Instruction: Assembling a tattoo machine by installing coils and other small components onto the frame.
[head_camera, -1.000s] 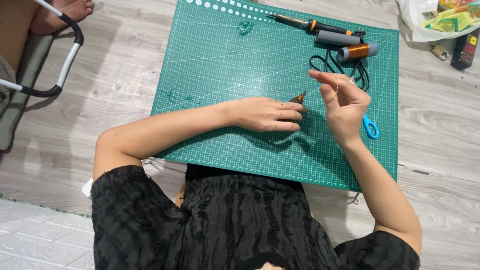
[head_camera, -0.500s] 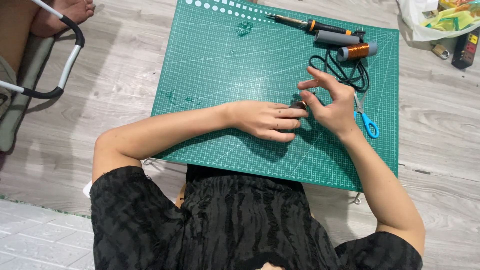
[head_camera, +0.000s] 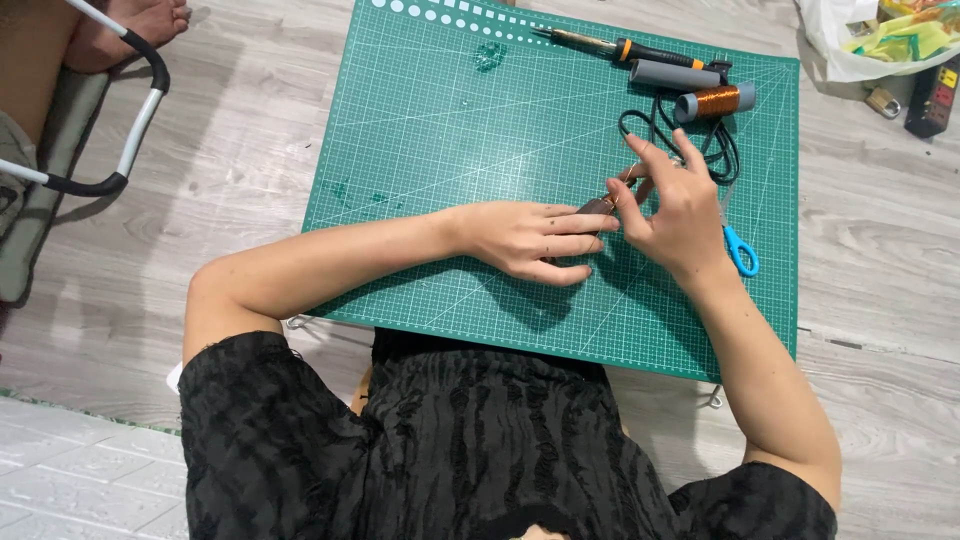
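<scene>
your left hand lies flat on the green cutting mat, its fingers pinning a small dark brown piece near the mat's middle-right, while your right hand pinches a thin copper-coloured strand at that piece's tip between thumb and forefinger, the other fingers fanned loosely. just beyond your right hand lie a black cable loop, a copper wire spool and a soldering iron, with blue-handled scissors peeking out beside your wrist.

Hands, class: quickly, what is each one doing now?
Left hand: closed on a small dark brown object.
Right hand: fingertips pinched at that object's tip.
</scene>
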